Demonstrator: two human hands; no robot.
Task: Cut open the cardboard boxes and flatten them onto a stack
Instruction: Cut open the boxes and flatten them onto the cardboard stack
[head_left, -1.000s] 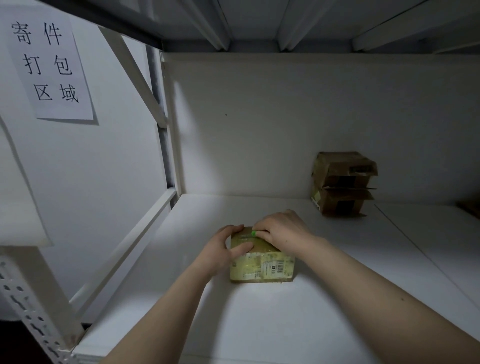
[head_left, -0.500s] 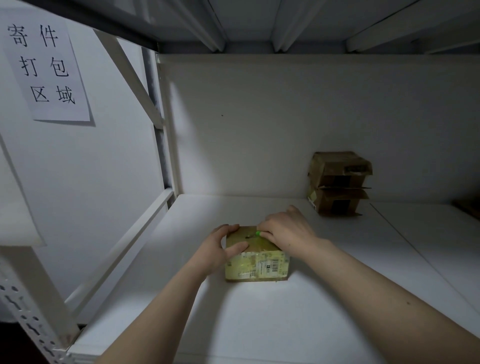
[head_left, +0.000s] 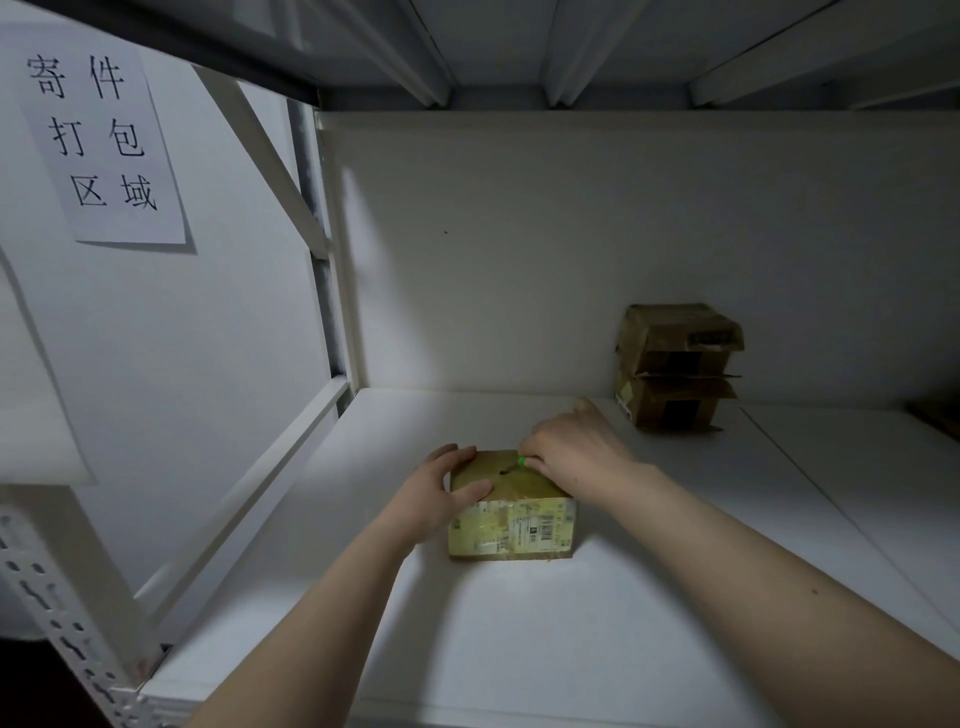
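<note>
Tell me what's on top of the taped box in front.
On the box, the left hand grips the left edge, thumb on top. The right hand covers the far right corner, pinching a green tool against the tape. The cardboard under both hands is hidden.

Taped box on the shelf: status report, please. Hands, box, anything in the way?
Left hand grips taped box at its left side. Right hand pinches green tool on its top. Box not flattened. Stacked boxes at back wall, apart.

White shelf (head_left: 519, 649): taped box (head_left: 511, 525) centre; box stack (head_left: 675, 369) back right.
</note>
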